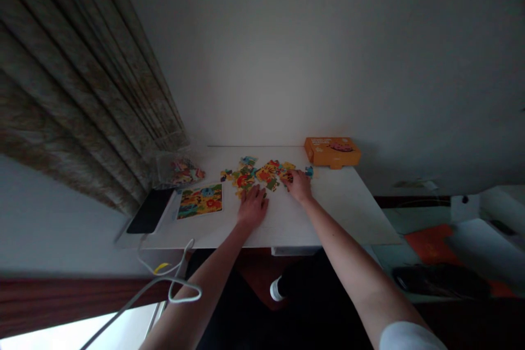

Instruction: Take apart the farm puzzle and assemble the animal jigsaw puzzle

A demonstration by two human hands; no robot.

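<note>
Colourful jigsaw puzzle pieces (245,179) lie in a loose, partly overlapping cluster on the white table (340,213). My left hand (253,206) rests palm down at the near edge of the cluster, fingers stretched out and touching pieces there. On the cluster's right side, my right hand (300,186) has its fingers bent around a puzzle piece (289,176), partly hidden by the fingertips. Left of my left hand lies a reference picture card (200,200) with animals in a jungle scene.
An orange puzzle box (333,152) stands at the back right against the wall. At the left are a clear plastic bag (177,168) with more pieces and a dark phone or tablet (151,210). A white cable (180,279) hangs past the front left edge, near a curtain (82,65).
</note>
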